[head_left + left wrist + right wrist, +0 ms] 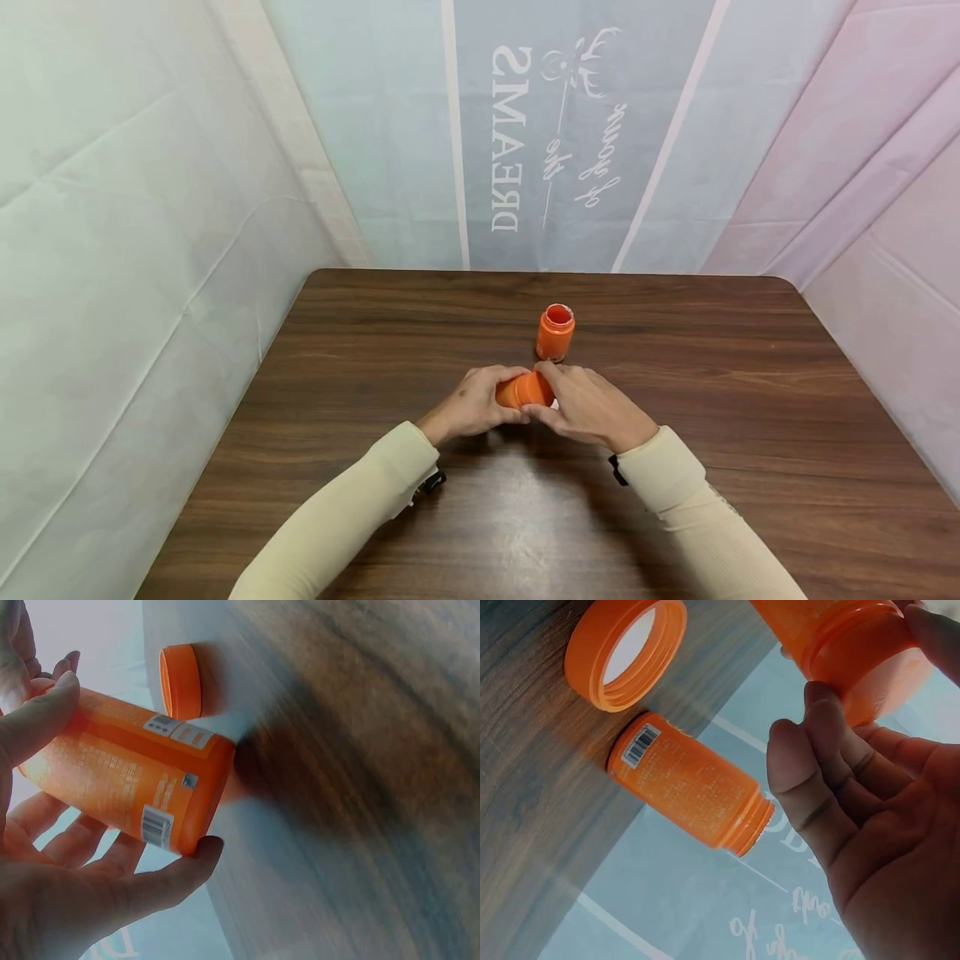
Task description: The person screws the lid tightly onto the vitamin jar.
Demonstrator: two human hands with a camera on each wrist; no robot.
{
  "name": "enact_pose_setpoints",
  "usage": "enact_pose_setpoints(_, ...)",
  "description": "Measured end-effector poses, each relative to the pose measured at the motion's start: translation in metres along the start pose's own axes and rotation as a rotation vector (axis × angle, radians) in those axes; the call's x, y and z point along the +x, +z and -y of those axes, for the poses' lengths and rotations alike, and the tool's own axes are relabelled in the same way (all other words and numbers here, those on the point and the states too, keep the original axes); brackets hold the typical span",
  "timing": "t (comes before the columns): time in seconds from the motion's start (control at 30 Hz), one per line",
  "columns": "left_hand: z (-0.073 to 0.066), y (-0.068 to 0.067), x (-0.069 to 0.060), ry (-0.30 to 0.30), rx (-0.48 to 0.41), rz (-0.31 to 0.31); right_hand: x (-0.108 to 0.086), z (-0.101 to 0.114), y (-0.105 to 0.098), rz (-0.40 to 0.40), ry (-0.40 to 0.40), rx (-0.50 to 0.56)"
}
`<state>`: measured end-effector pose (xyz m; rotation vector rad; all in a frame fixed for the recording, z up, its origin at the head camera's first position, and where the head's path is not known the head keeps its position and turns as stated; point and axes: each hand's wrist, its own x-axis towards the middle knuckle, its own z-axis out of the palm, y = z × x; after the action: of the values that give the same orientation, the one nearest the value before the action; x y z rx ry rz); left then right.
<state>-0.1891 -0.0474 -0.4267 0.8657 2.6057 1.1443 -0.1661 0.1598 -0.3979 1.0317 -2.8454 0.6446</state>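
Note:
Near the middle of the table, my left hand [472,406] holds an orange bottle [507,395] tilted on its side. Its printed label and barcode face the left wrist view, and the base points away from the palm. From the other end, my right hand [592,408] grips the bottle's orange lid [535,389] between thumb and fingers. Behind the hands stands a second orange bottle [555,337], upright with its mouth uncovered. A loose orange cap [580,660] lies near it, its threaded inside showing; in the head view the right hand mostly hides this cap.
The dark wood-grain table [405,325] has rounded far corners. Pale cloth walls hang to the left and right, and a printed grey-blue curtain [570,242] hangs along the far edge. Dark wrist straps show at both cuffs.

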Motion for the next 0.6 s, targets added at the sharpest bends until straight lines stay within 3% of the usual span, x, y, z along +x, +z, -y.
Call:
enact_pose_setpoints(0.2,0.003,-0.002,-0.002,-0.013,0.006,-0.012,0.0,0.003,0.003,0.003,0.026,0.032)
enact_pose_setpoints(0.43,0.01,-0.004,-0.006,-0.029,-0.065,-0.024,-0.001,0.005,0.006,-0.001,0.068,0.039)
enact_pose_setpoints(0.6,0.015,-0.006,-0.008,-0.059,-0.103,-0.02,0.002,0.004,0.009,0.009,0.104,0.112)
